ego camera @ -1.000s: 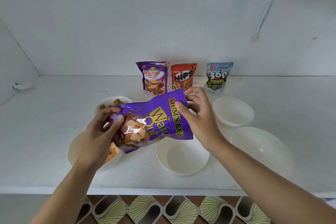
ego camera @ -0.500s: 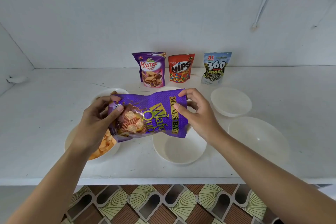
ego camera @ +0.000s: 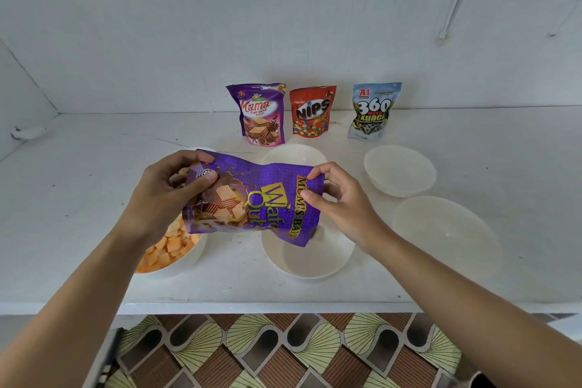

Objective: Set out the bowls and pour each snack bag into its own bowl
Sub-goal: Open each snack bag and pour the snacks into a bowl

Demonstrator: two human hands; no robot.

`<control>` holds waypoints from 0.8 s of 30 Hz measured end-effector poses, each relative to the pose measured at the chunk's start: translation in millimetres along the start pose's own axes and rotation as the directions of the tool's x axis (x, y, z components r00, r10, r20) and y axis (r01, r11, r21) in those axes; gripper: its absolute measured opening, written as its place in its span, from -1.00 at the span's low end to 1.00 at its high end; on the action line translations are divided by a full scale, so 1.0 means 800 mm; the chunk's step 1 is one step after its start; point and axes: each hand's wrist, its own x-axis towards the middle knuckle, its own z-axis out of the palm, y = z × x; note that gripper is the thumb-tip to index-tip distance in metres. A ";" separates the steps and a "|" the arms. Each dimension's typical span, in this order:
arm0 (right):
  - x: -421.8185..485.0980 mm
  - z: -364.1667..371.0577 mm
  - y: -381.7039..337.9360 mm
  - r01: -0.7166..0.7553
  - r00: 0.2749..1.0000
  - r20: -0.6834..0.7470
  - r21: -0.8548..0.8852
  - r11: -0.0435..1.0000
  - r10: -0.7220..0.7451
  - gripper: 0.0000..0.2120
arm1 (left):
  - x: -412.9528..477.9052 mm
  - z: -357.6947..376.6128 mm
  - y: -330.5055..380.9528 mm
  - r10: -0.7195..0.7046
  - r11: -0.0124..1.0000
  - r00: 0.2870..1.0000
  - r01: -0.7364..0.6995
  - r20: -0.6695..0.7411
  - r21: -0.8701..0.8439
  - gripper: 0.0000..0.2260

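The purple wafer bag [ego camera: 267, 205] has levelled out over the last second. It was tipped with its low end to the left, and now it lies nearly flat in the air above the front half of the tabletop [ego camera: 78, 198]. Its header end hangs over the empty bowl [ego camera: 315, 274] nearest the front edge.

The left hand [ego camera: 167, 195] has its grip wrapped round the bag's bottom end, thumb across the printed face and fingers curled behind. The right hand [ego camera: 343, 208] pinches the header's edge near its upper corner, with thumb and forefinger closed on the foil.

Nothing is falling from the bag, and I can't see an opening. My guess is that it is being squared up for tearing rather than poured.

The bowl of orange chips [ego camera: 192, 260] toward the front left is already filled. Along the back edge the Mama bag [ego camera: 261, 113], Nips bag [ego camera: 311, 112] and 360 Kuaci bag [ego camera: 373, 110] stand untouched, so most of the pouring looks to be ahead.
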 end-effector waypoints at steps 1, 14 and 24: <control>-0.001 -0.001 0.001 -0.012 1.000 0.011 0.015 1.000 0.012 -0.80 | 0.001 0.000 0.002 0.002 1.000 1.000 -0.002 0.004 0.012 -0.83; -0.004 -0.004 0.007 0.003 1.000 0.020 0.028 1.000 -0.004 -0.77 | 0.002 -0.001 0.014 0.028 0.991 0.998 -0.035 0.052 0.126 -0.81; -0.010 -0.007 0.003 0.025 0.999 0.022 0.021 0.999 -0.025 -0.75 | 0.005 -0.004 0.024 0.007 0.976 0.999 -0.019 0.054 0.216 -0.80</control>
